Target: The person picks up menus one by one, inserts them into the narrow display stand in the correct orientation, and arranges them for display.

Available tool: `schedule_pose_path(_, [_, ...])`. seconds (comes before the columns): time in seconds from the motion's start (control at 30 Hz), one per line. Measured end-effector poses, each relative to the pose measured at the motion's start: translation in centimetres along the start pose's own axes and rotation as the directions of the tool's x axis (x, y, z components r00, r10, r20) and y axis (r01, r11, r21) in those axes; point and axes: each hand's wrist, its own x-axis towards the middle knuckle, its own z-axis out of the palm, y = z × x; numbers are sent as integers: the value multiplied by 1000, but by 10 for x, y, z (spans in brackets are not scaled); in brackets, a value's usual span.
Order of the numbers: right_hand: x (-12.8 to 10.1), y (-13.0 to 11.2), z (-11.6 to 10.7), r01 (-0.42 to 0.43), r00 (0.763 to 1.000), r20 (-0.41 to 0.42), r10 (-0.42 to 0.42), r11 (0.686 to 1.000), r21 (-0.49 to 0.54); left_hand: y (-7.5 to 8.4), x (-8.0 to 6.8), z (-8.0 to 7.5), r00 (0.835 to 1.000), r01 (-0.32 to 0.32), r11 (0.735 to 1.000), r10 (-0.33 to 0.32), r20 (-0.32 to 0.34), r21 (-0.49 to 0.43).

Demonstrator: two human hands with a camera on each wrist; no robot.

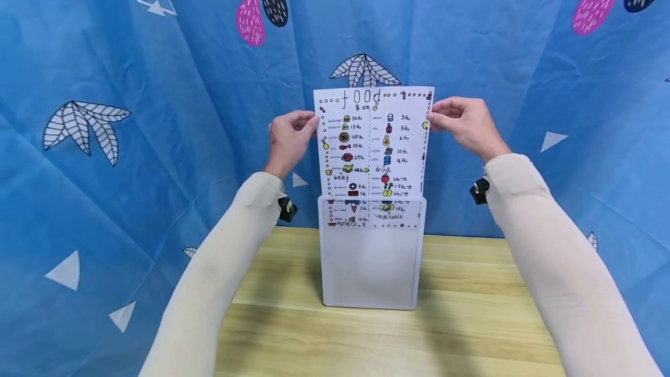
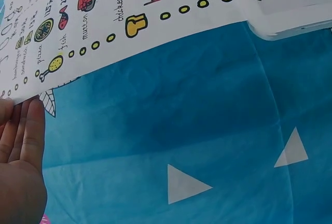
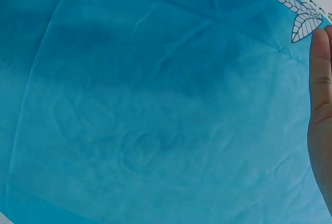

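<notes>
A white paper menu (image 1: 370,144), hand-drawn with food pictures, prices and the heading "food", stands upright between the hands. My left hand (image 1: 289,137) pinches its left edge near the top, thumb in front. On the opposite edge, my right hand (image 1: 467,124) pinches it at about the same height. The menu's lower end sits inside a clear, white-rimmed sign holder (image 1: 370,269) that stands upright on the table; the drawings show through its front. In the left wrist view the left hand (image 2: 22,151) meets the paper's edge. Only part of the right hand (image 3: 320,105) shows in the right wrist view.
The wooden table (image 1: 471,307) carries the holder near its back edge. Close behind hangs a blue patterned curtain (image 1: 209,74), which also runs down both sides. Small black wrist cameras sit on both sleeves.
</notes>
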Motion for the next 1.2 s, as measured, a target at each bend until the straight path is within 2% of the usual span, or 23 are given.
schedule_pose_path(0.3, [-2,5,1,-6,1000,-6,5,999,-43,-3,-5,2,1000,-3,1000,3,10,4])
schedule_pose_path(0.87, [-6,10,4,-3,1000,5,4,999,-52,-6,-8,5,1000,-8,1000,8,5,-8])
schedule_pose_path(1.2, [-8,11,5,-9,1000,18,10,998,-58,-9,-10,6,1000,-7,1000,7,6,15])
